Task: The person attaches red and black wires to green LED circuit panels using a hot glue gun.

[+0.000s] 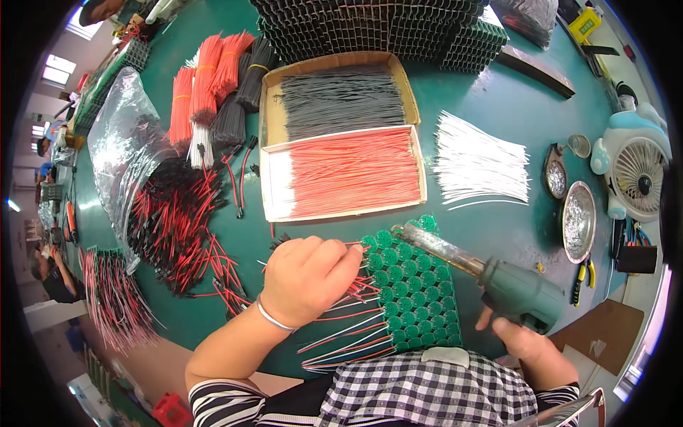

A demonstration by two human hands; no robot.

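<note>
My left hand (307,279) is closed in a pinch over the upper left part of a green circuit board panel (420,299). A thin red wire (353,243) shows at its fingertips, by the board's edge. My right hand (523,340) grips a green soldering gun (523,288). The gun's metal barrel (448,252) points left, its tip over the top rows of round boards, a little right of my left fingertips. Red, white and dark wires (348,341) stick out from the panel's left side. Whether the tip touches a board, I cannot tell.
Beyond the panel stands a box of red wires (356,171) and black wires (341,103). White wires (480,160) lie to its right. A heap of red-black connector leads (174,231) spills from a plastic bag (124,135). Metal dishes (578,220) and a fan (637,171) stand right.
</note>
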